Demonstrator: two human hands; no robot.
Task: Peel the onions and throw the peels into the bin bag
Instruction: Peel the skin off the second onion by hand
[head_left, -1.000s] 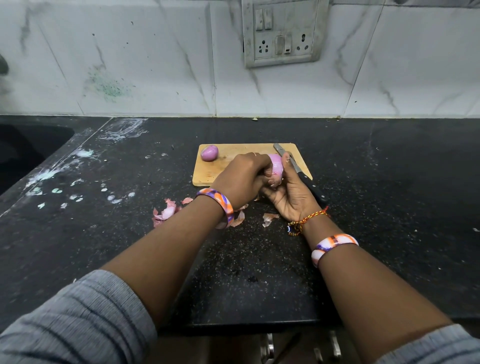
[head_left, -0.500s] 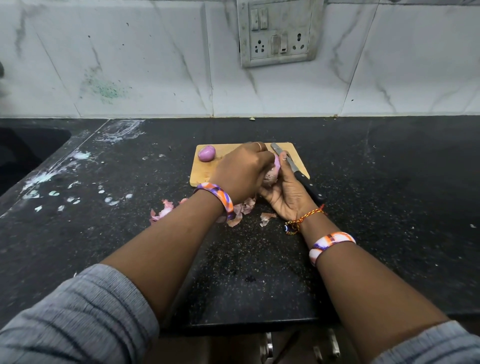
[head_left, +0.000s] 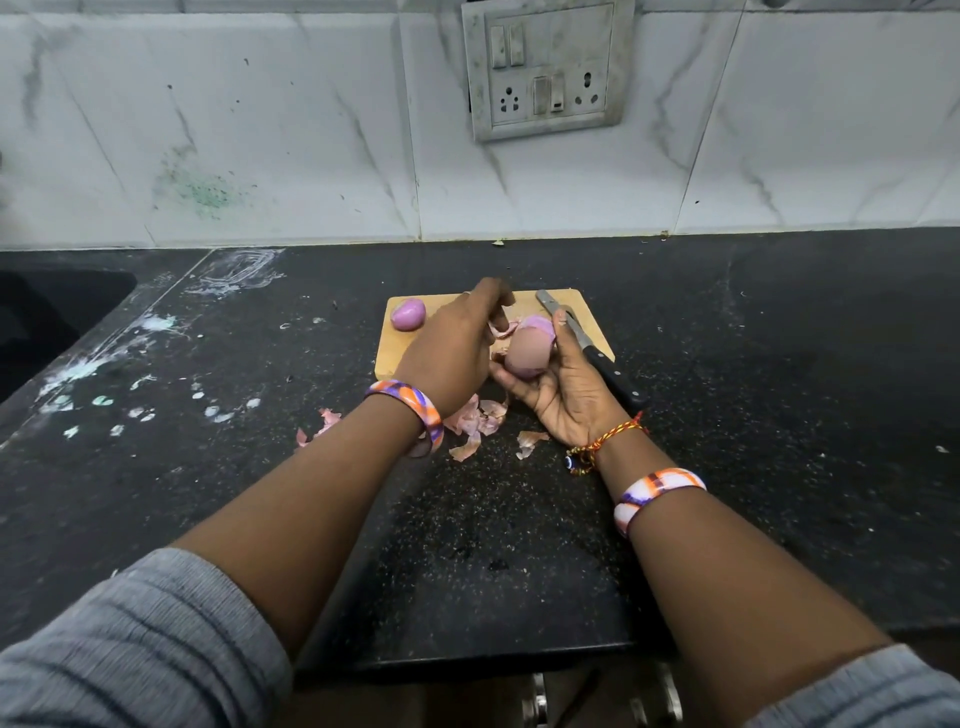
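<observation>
Meanwhile right hand (head_left: 571, 400) cradles onion (head_left: 525, 353); left hand (head_left: 452, 353) pinches its peel (head_left: 501, 328); knife (head_left: 589, 345) just beside.

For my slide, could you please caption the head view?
Right hand holds an onion while left hand strips its skin.

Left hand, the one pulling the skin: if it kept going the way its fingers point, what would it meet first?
Probably the steel knife blade lying on the wooden cutting board. The left hand points up-right across the board; depth is unclear, so it might pass above.
</observation>
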